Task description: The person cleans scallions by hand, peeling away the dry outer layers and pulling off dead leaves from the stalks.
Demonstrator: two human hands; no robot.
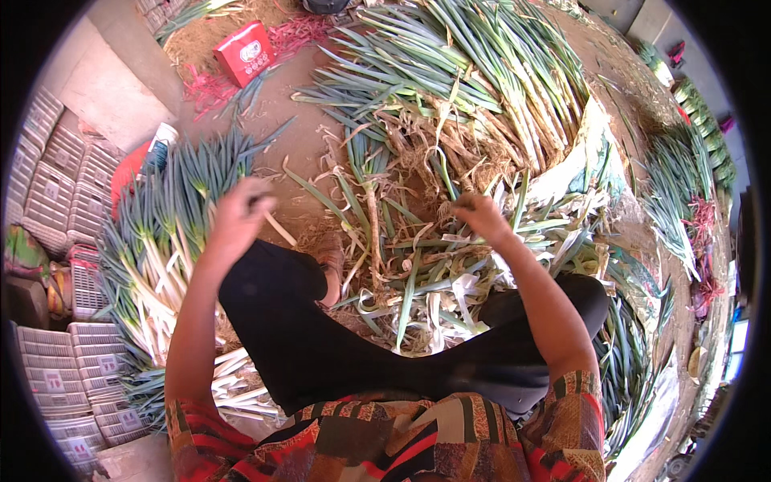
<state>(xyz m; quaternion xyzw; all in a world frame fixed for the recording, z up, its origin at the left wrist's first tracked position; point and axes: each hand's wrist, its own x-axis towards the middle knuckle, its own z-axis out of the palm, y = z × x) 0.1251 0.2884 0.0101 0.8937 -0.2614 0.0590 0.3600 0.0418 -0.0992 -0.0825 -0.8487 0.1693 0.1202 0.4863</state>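
My left hand (pixel 244 205), blurred by motion, is over the right edge of a pile of peeled green onions (pixel 162 259) with white stems. A pale stem shows just below its fingers; whether the hand holds it is unclear. My right hand (pixel 479 217) is bent, its fingertips by the roots of a heap of unpeeled green onions (pixel 482 120); a green leaf touches or passes near the fingers. Between my legs lie stripped leaves and skins (pixel 440 301), and one unpeeled onion (pixel 372 235) lies across them near my foot.
Stacked plastic crates (pixel 51 193) line the left side. A red box (pixel 246 53) stands at the back, near pink ties (pixel 295 33). More green onions (pixel 674 187) lie at the far right, and others (pixel 623 367) lie beside my right knee.
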